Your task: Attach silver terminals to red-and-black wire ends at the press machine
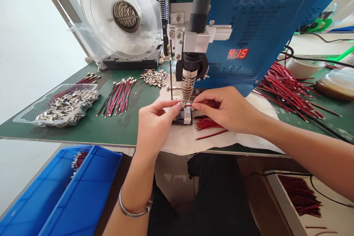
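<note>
At the soldering machine's small fixture [187, 115], both hands work close together beneath the spring-wrapped soldering head [189, 81]. My left hand [156, 123] has thumb and forefinger pinched at the fixture's left side; whatever lies between the tips is too small and hidden to name. From the right, my right hand [228, 108] pinches a thin red-and-black wire [188, 105], its end lying over the fixture. Under that hand, several loose red-and-black wires [207, 123] rest on a white cloth [177, 140].
Small metal connectors fill a clear plastic tray [27, 118], with another connector pile [155, 77] behind. Wires with connectors [118, 96] lie left; a big wire bundle [287, 88] lies right. The blue machine [249, 14] stands behind. Blue bins [74, 195] and an open drawer [279, 199] sit below.
</note>
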Available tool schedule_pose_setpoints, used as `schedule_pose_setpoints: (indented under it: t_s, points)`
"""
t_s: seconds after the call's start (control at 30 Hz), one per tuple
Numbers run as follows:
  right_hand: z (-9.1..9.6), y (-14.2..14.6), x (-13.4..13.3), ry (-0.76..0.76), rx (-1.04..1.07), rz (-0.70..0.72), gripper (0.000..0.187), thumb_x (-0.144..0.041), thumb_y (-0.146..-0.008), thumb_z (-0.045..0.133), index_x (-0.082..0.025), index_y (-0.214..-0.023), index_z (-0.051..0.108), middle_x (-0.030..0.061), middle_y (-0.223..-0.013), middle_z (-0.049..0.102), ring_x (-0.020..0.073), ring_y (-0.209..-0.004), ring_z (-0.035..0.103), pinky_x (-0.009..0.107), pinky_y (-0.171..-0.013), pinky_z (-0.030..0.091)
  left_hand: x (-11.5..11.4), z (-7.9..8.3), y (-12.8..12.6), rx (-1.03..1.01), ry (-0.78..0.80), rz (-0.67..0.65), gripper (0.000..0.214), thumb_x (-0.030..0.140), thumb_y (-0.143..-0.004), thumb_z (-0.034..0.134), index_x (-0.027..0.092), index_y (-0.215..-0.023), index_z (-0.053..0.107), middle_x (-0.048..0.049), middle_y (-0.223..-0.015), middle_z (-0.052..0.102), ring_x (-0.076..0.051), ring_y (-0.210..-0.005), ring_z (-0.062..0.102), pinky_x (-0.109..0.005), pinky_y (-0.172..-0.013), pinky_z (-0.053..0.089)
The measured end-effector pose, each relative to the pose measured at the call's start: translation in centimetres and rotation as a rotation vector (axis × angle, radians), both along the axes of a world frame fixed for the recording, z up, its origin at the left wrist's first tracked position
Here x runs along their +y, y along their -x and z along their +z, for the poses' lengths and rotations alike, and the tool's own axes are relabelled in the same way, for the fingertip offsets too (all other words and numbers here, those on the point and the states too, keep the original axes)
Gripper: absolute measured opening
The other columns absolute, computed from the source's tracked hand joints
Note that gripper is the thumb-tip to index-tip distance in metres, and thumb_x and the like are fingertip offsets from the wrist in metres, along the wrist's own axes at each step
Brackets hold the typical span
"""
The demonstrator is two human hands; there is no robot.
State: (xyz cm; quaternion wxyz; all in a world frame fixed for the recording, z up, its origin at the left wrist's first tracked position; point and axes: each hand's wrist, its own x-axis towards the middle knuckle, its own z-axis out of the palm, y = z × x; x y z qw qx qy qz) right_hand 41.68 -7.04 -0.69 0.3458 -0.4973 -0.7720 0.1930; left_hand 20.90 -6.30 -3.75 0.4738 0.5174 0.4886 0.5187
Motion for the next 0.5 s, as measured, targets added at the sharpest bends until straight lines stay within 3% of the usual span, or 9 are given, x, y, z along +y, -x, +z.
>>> schedule_pose_setpoints:
  t_s: [0.17, 0.5]
  points:
    - [-0.2, 0.0, 0.0, -0.054, -0.015, 0.023, 0.021, -0.029, -0.098, 0.067, -0.022, -0.086, 0.082, -0.0013, -0.068, 0.071, 0.0144, -0.059, 0.054, 0.032, -0.063, 0.040, 0.1, -0.1, 0.1, -0.007, -0.002, -0.010, 0.020, 0.040, -0.077, 0.094, 0.022, -0.085, 0.093, 0.0019, -0.057, 0.048, -0.009, -0.055, 0.029, -0.029, -0.054, 0.016]
    - [-1.2, -1.2, 0.6, -0.452, -0.250, 0.102, 0.017, -0.024, -0.105, 0.068, -0.021, -0.096, 0.082, 0.0024, -0.083, 0.078, 0.0159, -0.065, 0.064, 0.030, -0.063, 0.046, 0.2, -0.1, 0.1, -0.068, -0.014, -0.034, 0.008, 0.030, -0.075, 0.091, 0.024, -0.080, 0.090, 0.0025, -0.059, 0.053, -0.006, -0.053, 0.030, -0.026, -0.051, 0.017]
